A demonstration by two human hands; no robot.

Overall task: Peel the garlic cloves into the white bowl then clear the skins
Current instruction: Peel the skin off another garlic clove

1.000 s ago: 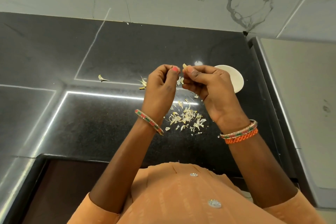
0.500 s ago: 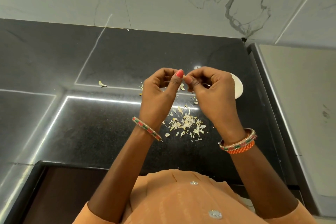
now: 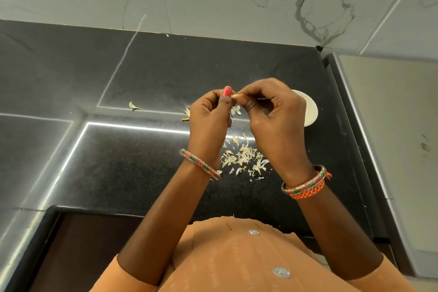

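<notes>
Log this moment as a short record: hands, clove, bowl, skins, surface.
left hand: pinches the garlic clove
right hand: pinches the same clove from the other side
white bowl: on the counter, partly hidden behind the right hand; contents not visible
skins: loose pile below the hands, a few strays to the left
counter: dark speckled stone

Left hand [image 3: 208, 123] thumb now raised, pink nail facing up at centre frame, right hand [image 3: 275, 116] fingertips closed in on the pale garlic clove [image 3: 235, 96] pinched between both hands, a strip of skin [image 3: 235, 110] newly dangling below the pinch.
</notes>
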